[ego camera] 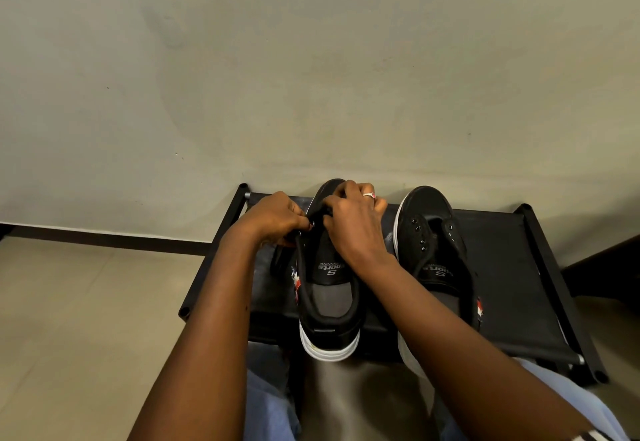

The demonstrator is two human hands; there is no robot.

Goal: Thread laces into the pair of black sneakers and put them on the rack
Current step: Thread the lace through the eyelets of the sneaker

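Note:
Two black sneakers with white soles stand on a low black rack (512, 267), toes toward the wall. Over the left sneaker (329, 298) both hands work at the eyelet area. My left hand (273, 218) pinches something small at the left eyelet flap; a black lace there cannot be made out clearly. My right hand (356, 222), with a ring, curls over the tongue and right flap, gripping the shoe. The right sneaker (433, 243) stands free beside it, its eyelets bare and unlaced, partly hidden by my right forearm.
The rack stands against a plain beige wall on a tiled floor. My knees in blue jeans (266, 395) sit just in front of the rack. A dark piece of furniture (609, 267) shows at the right edge.

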